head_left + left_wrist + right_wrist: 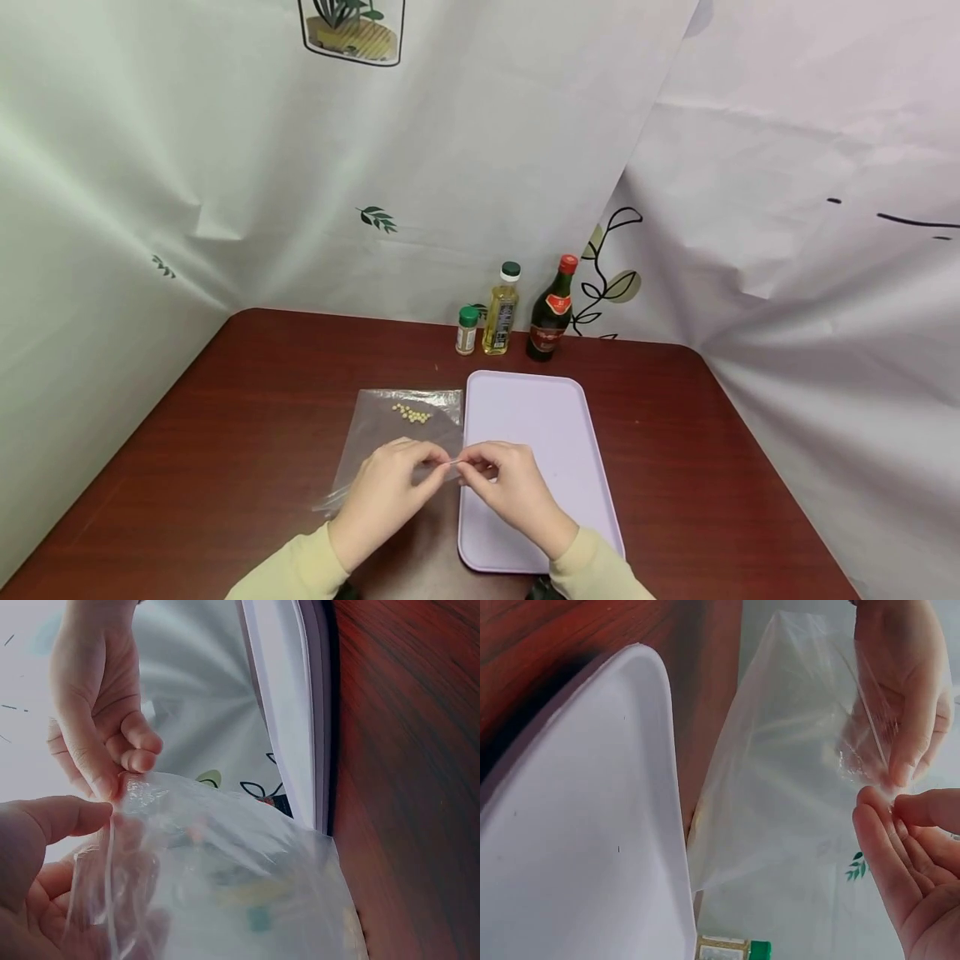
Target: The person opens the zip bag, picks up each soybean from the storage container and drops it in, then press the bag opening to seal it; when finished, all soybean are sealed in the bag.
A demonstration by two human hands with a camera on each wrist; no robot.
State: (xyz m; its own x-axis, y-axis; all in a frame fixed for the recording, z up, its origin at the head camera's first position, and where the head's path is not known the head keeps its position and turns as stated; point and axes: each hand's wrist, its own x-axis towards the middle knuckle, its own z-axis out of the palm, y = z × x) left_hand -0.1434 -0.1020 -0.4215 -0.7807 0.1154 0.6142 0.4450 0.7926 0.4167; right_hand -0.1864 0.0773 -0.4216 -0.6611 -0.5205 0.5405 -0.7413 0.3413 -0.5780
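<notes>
A clear zip bag (pixel 375 425) lies on the table with its near edge lifted, and several small pale yellow balls (pixel 412 414) rest in its far part. My left hand (pixel 390 487) pinches the bag's near right corner between thumb and fingers. Right beside it, my right hand (pixel 513 487) pinches the same corner, the fingertips of both hands almost touching. The bag's seal strip (pixel 112 892) runs down from the pinched corner in the left wrist view. In the right wrist view the bag's film (pixel 780 750) hangs taut from the hands.
A pale lilac tray (pixel 528 417) sits to the right, partly under my right hand. Behind it stand a green-capped shaker (pixel 467 332), an oil bottle (pixel 501 312) and a dark bottle with a red cap (pixel 550 312). A printed cloth (pixel 480 167) hangs past the table's back edge.
</notes>
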